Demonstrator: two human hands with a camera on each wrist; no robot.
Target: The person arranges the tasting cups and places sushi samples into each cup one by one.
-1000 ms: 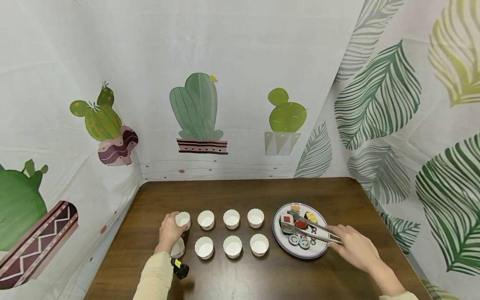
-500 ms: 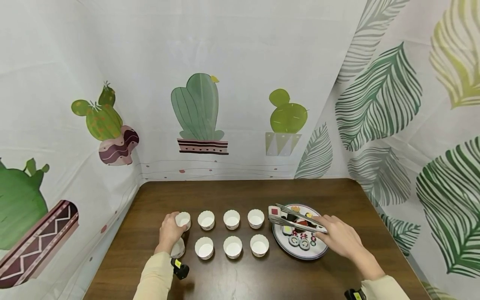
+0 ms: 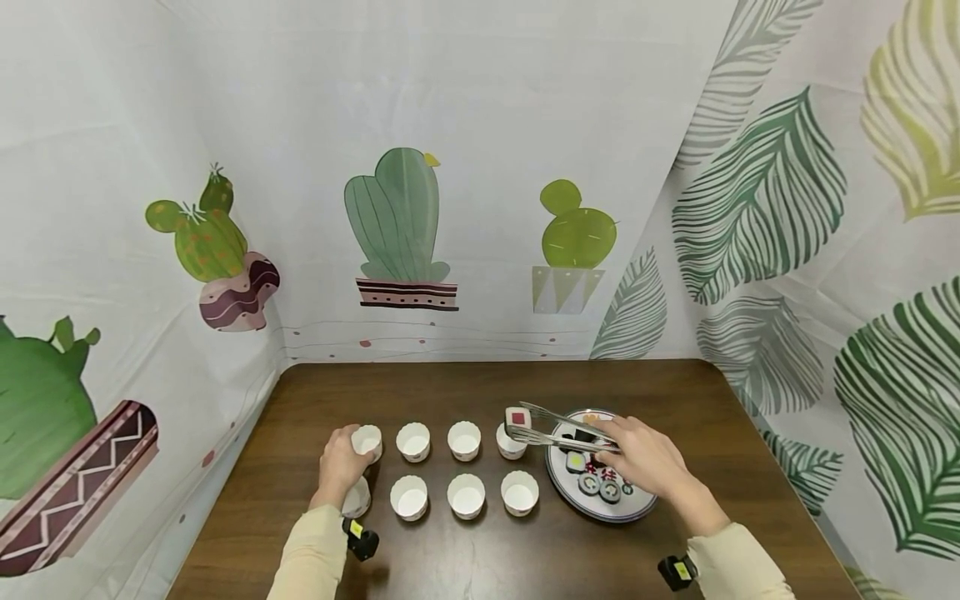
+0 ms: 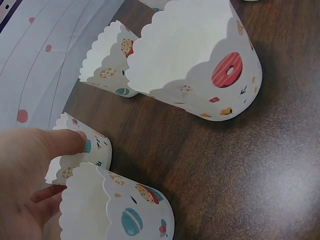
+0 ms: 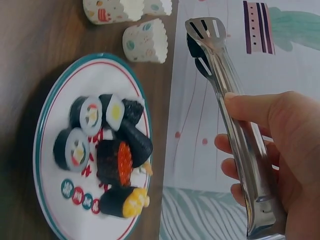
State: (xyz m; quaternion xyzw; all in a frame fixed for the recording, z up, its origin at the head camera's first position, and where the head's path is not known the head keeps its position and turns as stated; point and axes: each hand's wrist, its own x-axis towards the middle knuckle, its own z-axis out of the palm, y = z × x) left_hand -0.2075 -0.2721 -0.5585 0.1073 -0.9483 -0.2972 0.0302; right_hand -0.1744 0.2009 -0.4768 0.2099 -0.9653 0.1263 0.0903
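Observation:
My left hand [image 3: 341,462] pinches a white paper baking cup [image 4: 100,147] at the far left of the back row, thumb against its printed side. My right hand [image 3: 648,458] grips metal tongs [image 5: 235,130], thumb on one arm and fingers round the other. Between the tong tips is a square sushi roll [image 3: 517,418], white with a red centre, held over the rightmost baking cup [image 3: 512,450] of the back row. Only its dark side shows in the right wrist view. The plate [image 3: 645,507] below my right hand bears several sushi pieces, partly hidden by hand and tongs.
Two rows of white baking cups stand on the brown table [image 3: 480,558], among them a front-row cup [image 3: 466,497] and one close beside my left hand [image 4: 85,205]. A patterned cloth [image 3: 480,100] hangs behind the table and along its sides.
My right hand has moved left with the tongs, lifting the red-centred sushi roll off the plate and over to the back row's right cup. My left hand stays at its cup.

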